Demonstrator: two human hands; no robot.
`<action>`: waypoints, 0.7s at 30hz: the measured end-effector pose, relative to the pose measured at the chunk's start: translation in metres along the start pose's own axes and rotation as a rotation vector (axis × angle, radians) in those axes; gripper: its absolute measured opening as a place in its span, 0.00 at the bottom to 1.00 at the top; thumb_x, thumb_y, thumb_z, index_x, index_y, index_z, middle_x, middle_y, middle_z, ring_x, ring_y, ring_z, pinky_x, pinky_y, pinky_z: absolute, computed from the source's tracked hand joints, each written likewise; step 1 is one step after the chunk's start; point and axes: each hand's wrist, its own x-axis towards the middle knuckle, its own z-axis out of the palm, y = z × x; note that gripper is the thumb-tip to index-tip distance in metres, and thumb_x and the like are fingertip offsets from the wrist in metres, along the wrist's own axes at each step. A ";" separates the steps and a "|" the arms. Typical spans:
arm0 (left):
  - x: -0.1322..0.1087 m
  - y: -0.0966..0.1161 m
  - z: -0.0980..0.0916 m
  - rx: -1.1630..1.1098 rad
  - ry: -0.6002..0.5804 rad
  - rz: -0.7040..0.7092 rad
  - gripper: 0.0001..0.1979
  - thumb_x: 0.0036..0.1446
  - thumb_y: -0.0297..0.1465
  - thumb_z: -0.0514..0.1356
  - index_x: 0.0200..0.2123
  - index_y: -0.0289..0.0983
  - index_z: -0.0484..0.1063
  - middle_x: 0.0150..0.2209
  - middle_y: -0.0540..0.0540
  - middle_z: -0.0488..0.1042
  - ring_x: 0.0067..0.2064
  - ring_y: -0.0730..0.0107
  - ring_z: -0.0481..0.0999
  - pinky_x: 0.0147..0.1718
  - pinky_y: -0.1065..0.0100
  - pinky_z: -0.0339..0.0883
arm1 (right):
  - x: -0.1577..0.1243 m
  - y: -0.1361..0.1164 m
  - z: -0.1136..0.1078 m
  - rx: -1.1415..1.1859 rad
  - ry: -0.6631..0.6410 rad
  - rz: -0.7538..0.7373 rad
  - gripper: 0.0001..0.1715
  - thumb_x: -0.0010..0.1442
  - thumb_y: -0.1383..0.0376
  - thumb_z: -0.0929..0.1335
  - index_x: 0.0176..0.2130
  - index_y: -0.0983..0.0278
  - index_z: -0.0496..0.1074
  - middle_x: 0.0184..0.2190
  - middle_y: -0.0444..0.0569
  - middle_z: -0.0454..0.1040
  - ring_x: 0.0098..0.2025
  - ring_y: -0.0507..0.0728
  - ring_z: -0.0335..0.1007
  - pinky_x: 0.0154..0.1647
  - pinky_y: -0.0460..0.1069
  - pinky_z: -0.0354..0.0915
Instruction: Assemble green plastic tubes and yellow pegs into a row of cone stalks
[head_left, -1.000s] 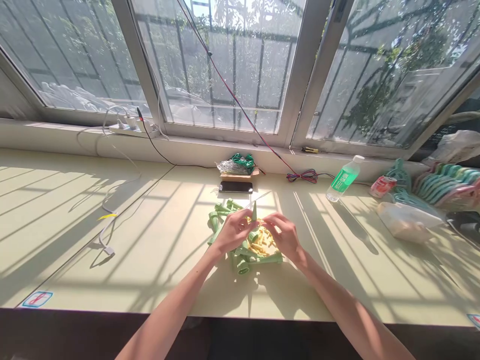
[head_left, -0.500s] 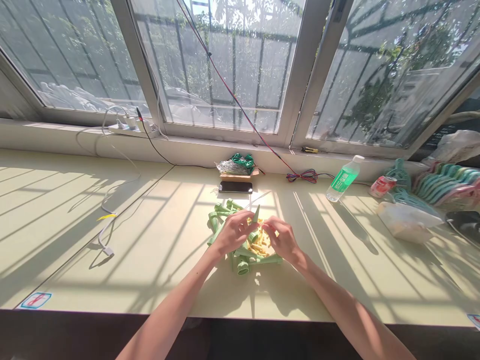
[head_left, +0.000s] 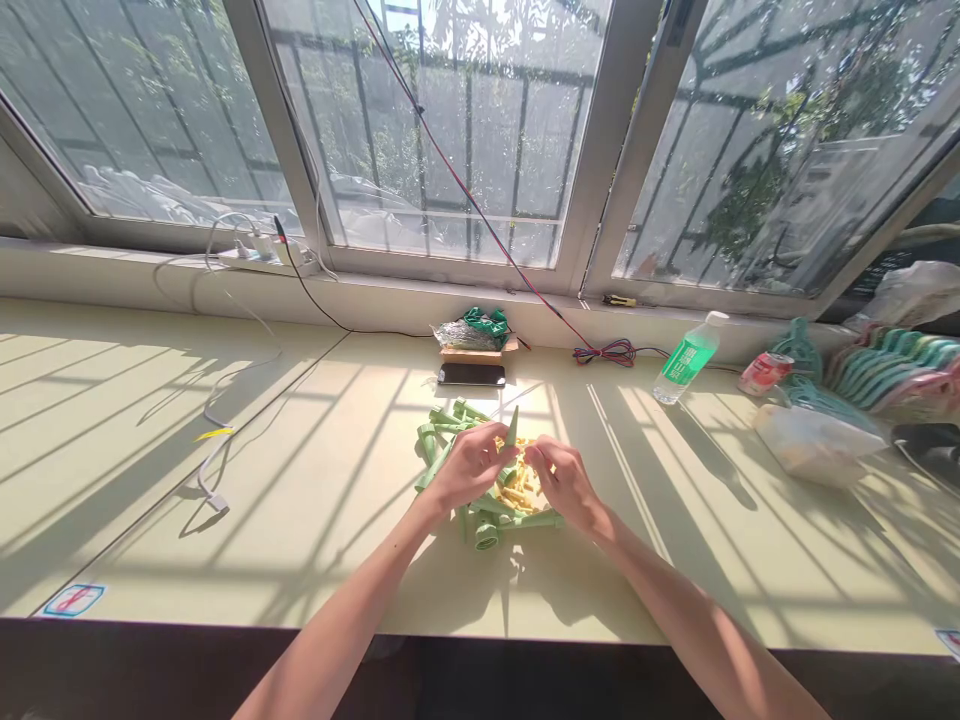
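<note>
My left hand [head_left: 474, 462] is closed around a green plastic spike [head_left: 513, 426] whose narrow tip points up. Close by on the right, my right hand [head_left: 564, 478] has its thumb and fingertips pinched together at the spike's side. Whatever lies in that pinch is too small to make out. Beneath both hands is a pile of small yellow pieces [head_left: 519, 494]. More green plastic spikes lie around the pile, one with its round hollow end [head_left: 487, 538] facing me; the left hand hides part of them.
Behind the pile lie a black phone [head_left: 471, 375] and a small open box [head_left: 472, 355]. Rightward stand a bottle with a green label [head_left: 686, 360], a red can [head_left: 765, 373], a plastic bag [head_left: 814, 445] and stacked hangers [head_left: 896, 370]. A white cable [head_left: 212, 490] lies at left.
Both hands stay nearly in place. The spike in my left hand has shifted very slightly, and my right fingertips have moved a little.
</note>
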 end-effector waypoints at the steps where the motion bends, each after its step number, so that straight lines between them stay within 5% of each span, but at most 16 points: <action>1: 0.000 0.001 0.000 -0.006 0.004 -0.012 0.05 0.61 0.32 0.60 0.35 0.35 0.70 0.33 0.49 0.70 0.26 0.77 0.68 0.24 0.75 0.65 | 0.000 0.000 0.000 -0.006 -0.005 -0.006 0.23 0.74 0.56 0.58 0.30 0.62 0.66 0.26 0.44 0.65 0.27 0.52 0.59 0.29 0.48 0.59; 10: 0.001 0.006 -0.002 -0.064 -0.002 -0.091 0.08 0.61 0.34 0.60 0.37 0.35 0.74 0.36 0.45 0.76 0.27 0.74 0.73 0.25 0.72 0.70 | 0.002 0.002 -0.001 -0.017 -0.043 -0.069 0.16 0.72 0.57 0.62 0.35 0.62 0.67 0.30 0.45 0.66 0.30 0.52 0.62 0.31 0.47 0.61; 21: -0.002 -0.002 -0.001 0.007 -0.078 0.052 0.10 0.63 0.34 0.60 0.43 0.35 0.75 0.41 0.42 0.76 0.31 0.73 0.75 0.28 0.72 0.72 | 0.001 -0.008 -0.002 0.068 0.003 0.067 0.26 0.73 0.56 0.58 0.24 0.62 0.60 0.21 0.41 0.59 0.23 0.50 0.54 0.26 0.47 0.56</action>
